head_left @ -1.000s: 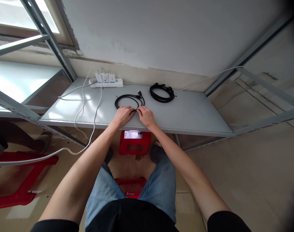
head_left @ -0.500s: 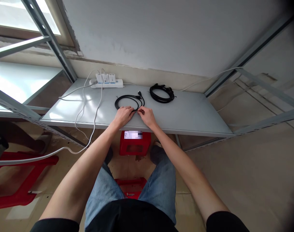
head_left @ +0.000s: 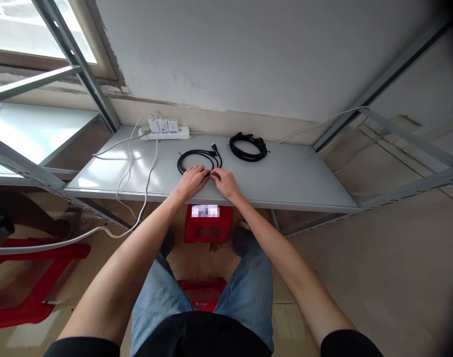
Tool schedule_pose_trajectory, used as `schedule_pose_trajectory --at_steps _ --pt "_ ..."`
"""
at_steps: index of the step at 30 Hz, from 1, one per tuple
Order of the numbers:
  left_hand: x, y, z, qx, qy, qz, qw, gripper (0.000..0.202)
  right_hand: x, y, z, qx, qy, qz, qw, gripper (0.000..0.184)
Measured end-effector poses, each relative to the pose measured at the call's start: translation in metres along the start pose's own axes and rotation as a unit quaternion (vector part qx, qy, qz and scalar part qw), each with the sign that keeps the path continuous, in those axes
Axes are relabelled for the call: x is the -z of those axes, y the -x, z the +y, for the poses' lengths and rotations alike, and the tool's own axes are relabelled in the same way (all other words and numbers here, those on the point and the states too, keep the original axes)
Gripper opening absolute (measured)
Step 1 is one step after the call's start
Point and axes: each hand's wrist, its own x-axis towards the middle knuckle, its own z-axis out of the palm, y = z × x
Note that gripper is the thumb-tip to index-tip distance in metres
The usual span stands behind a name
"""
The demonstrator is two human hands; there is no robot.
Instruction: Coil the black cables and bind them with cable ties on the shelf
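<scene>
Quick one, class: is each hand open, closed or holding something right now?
Left hand: closed on the nearer coil.
Right hand: pinched closed beside it; what it grips is too small to tell.

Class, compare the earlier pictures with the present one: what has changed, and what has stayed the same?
The view has tilted slightly, so the shelf sits a little lower in the picture. No clear grasp or release shows. Unchanged: left hand and right hand together at the nearer black coil; the other black coil and power strip in place.
</scene>
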Motion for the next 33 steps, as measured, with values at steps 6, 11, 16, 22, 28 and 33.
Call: schedule_pose_trajectory --at_steps 6,11,16,22,28,33 --pt "0.003 -0.001 0.002 0.012 0.012 -0.037 0.999 0.043 0.004 0.002 -0.003 -0.008 -0.010 0.003 1.000 0.015" --pt "0.003 0.000 0.001 0.014 0.013 -0.036 0.999 0.047 0.006 0.003 -0.009 0.003 0.019 -0.004 1.000 0.016" --pt "0.004 0.000 0.000 0.014 0.021 -0.036 0.999 0.044 0.005 0.004 -0.010 0.050 0.058 -0.032 0.997 0.022" --pt "0.006 0.001 0.001 0.012 0.031 -0.029 0.999 0.045 0.001 0.008 -0.007 0.078 0.124 -0.045 0.988 0.034" --pt "0.004 0.001 0.000 0.013 0.030 -0.022 0.999 0.049 -0.002 0.010 -0.005 0.070 0.218 -0.036 0.973 0.039" --pt "0.004 0.001 -0.001 0.005 0.034 -0.019 0.999 0.048 -0.003 0.011 -0.004 0.058 0.267 -0.048 0.961 0.036"
